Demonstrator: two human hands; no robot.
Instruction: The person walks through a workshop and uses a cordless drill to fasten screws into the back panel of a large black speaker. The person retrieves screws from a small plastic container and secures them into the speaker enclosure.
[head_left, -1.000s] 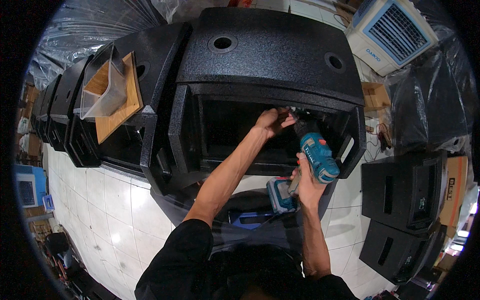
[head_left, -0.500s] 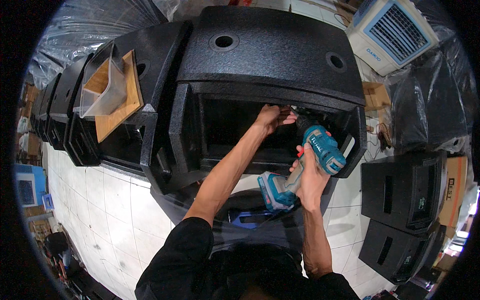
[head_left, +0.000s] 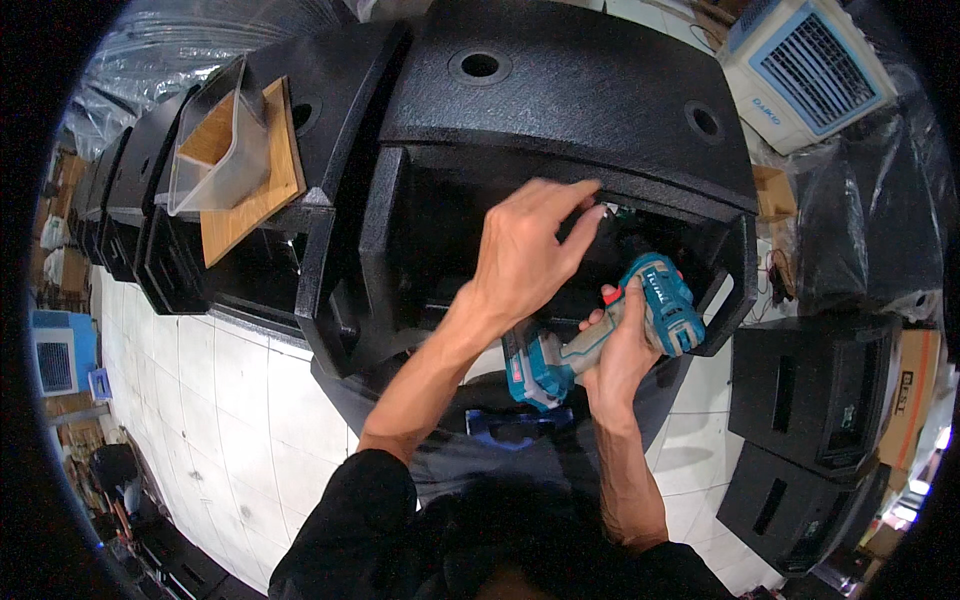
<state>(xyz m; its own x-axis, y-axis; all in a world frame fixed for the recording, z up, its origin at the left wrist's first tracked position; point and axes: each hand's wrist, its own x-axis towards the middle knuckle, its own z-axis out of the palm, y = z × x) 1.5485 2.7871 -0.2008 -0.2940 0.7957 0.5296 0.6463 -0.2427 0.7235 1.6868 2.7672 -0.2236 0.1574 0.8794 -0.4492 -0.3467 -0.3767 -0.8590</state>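
Observation:
My right hand is wrapped round the grip of a teal and grey cordless drill, its battery toward my body. The drill's dark front end points into the open front of a large black speaker cabinet; its tip is lost in the shadow. Above the opening's edge hovers my left hand, fingers bent, with a gap between thumb and forefinger and nothing plainly held. Just past the thumb, a small pale fitting shows inside the cabinet.
A clear plastic bin and a wooden board rest on the neighbouring cabinet at left. A blue-handled item lies near my lap. More black cabinets, a cardboard box and an air cooler stand at right.
My left hand has pulled back from the drill's tip, up and out of the opening toward me. The drill has shifted slightly right, still in my right hand, and the view has tilted a little.

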